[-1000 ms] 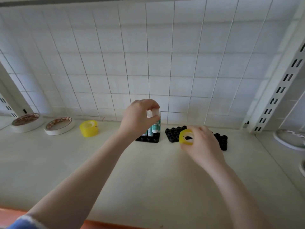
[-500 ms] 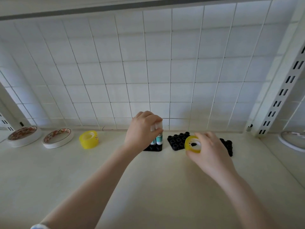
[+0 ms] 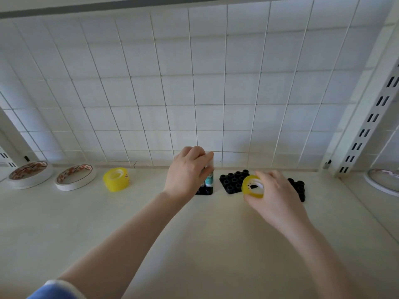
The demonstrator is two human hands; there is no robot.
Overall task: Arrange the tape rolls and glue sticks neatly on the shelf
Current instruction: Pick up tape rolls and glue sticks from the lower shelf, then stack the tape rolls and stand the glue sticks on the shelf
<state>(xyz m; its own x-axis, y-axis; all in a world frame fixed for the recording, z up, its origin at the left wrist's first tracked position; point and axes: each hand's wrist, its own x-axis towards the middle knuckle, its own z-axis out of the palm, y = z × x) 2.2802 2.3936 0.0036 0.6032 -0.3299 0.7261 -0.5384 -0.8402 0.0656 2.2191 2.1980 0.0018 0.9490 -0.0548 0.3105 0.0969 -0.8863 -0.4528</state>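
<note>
My left hand (image 3: 187, 171) grips the white cap of an upright glue stick (image 3: 209, 179) with a teal label, standing in a black holder (image 3: 204, 190) near the back wall. My right hand (image 3: 274, 193) holds a small yellow tape roll (image 3: 253, 186) just above the shelf, in front of a second black holder (image 3: 232, 180) with round sockets. A third black holder (image 3: 299, 188) shows behind my right hand. Another yellow tape roll (image 3: 116, 179) lies further left. Two flat white tape rolls (image 3: 75, 177) (image 3: 30, 174) with red-patterned cores lie at the far left.
The cream shelf (image 3: 194, 234) ends at a white tiled back wall (image 3: 194, 83). A slotted white upright (image 3: 367, 126) stands at the right, with a round white object (image 3: 382, 182) beyond it. Another upright (image 3: 8, 147) stands at the left.
The camera has tilted so the shelf sits lower in view. Both hands hold nearly the same places; my left hand has pressed lower over the glue stick, and the yellow roll stays in my right hand.
</note>
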